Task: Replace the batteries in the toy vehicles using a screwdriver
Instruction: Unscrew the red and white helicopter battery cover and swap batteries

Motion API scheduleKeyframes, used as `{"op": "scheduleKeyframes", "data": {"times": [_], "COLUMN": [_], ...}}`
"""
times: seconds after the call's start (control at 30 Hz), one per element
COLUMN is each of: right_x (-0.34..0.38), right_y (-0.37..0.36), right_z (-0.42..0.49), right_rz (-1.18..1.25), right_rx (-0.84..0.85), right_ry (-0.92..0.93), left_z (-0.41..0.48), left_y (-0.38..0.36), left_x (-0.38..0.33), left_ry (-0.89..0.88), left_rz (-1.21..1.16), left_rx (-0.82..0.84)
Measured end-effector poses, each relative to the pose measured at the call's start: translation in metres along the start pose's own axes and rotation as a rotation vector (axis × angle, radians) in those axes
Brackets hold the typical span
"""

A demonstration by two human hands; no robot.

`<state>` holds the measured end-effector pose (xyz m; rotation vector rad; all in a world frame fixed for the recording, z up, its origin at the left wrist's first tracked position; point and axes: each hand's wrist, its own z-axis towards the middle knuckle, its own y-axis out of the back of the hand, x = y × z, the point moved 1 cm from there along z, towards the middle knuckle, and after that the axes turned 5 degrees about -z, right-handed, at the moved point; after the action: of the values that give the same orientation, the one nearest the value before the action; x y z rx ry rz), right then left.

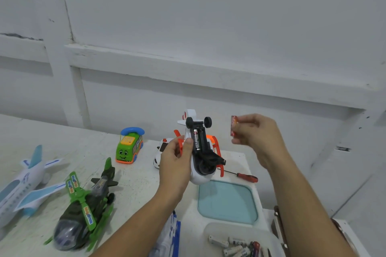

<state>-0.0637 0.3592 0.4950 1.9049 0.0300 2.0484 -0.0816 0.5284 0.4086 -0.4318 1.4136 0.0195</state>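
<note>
Nearest the camera, a tub (211, 228) holds loose batteries. The screwdriver (247, 177) lies idle on the table (135, 181), just right of the work.

Above it, the left hand (175, 162) grips an upturned toy (201, 175), wheels up. Its fingers are curled round the body and its thumb rests at the rim of the open bay. A black battery (197, 139) sits in the bay, lying lengthwise along the toy. The slot beside it, on the right, looks unfilled.

To the right of the bay, at much the same height and well apart from it, the right hand (257, 131) pinches a red battery (234, 125) between thumb and fingertips. It is held nearly upright, roughly parallel with the bay's long axis. The right hand is the nearer to that slot, so the coming move looks like a short carry leftward and a press in.

Beyond stand a bus (129, 146) and a car (159, 152).
</note>
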Motion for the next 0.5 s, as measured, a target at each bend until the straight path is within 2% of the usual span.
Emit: {"op": "scheduleKeyframes", "data": {"times": [0.13, 0.27, 0.5], "right_x": [0.026, 0.019, 0.011], "right_y": [-0.011, -0.024, -0.030], "right_z": [-0.028, -0.031, -0.027], "right_rz": [-0.216, -0.491, -0.529], "right_rx": [0.215, 0.156, 0.110], "right_ry": [0.087, 0.107, 0.081], "left_z": [-0.004, -0.007, -0.016], "left_y": [-0.006, -0.010, -0.015], "left_x": [0.001, 0.003, 0.003], "left_ry": [-0.020, -0.044, -0.080], "left_rz": [0.012, 0.031, 0.058], "left_rx": [0.005, -0.005, -0.025]}}
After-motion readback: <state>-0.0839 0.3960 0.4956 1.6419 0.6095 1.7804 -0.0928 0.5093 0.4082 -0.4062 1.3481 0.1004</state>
